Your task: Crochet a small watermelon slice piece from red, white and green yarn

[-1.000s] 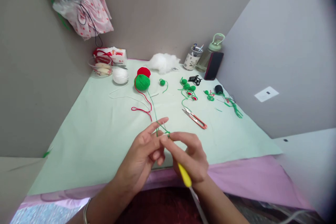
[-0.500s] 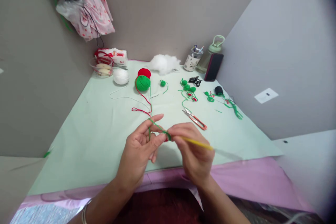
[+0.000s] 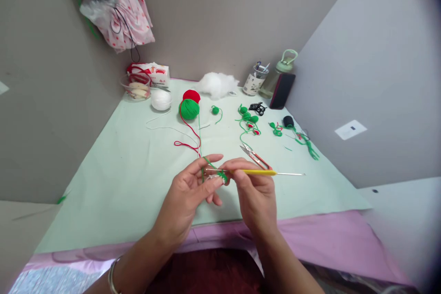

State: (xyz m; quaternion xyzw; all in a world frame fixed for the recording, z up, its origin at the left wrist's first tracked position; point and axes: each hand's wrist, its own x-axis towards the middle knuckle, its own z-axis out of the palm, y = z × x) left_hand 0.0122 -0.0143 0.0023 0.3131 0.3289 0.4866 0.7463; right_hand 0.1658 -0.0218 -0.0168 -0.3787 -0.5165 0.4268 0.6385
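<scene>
My left hand [image 3: 188, 197] pinches a small crocheted piece [image 3: 222, 176], green with some white, between thumb and fingers. Green yarn runs over its raised index finger. In my right hand [image 3: 255, 193] is a crochet hook [image 3: 265, 172] with a yellow handle, held like a pen. Its thin metal tip points left, at the top of the piece, and the other metal end sticks out to the right. The green yarn ball [image 3: 189, 109] lies beyond my hands, in front of a red yarn ball [image 3: 191, 96]. A white yarn ball [image 3: 161, 100] sits to their left.
Orange-handled thread snips [image 3: 257, 158] lie just beyond my right hand. Small green crocheted pieces [image 3: 246, 115] and yarn scraps [image 3: 308, 144] lie to the right. White stuffing [image 3: 217, 85], a pen cup [image 3: 255, 81], a bottle [image 3: 280, 71] and a phone [image 3: 282, 92] stand along the back.
The hook has turned from slanting down to the right to nearly level, and its metal tip now shows. The crocheted piece has turned in my fingers, showing more green and white.
</scene>
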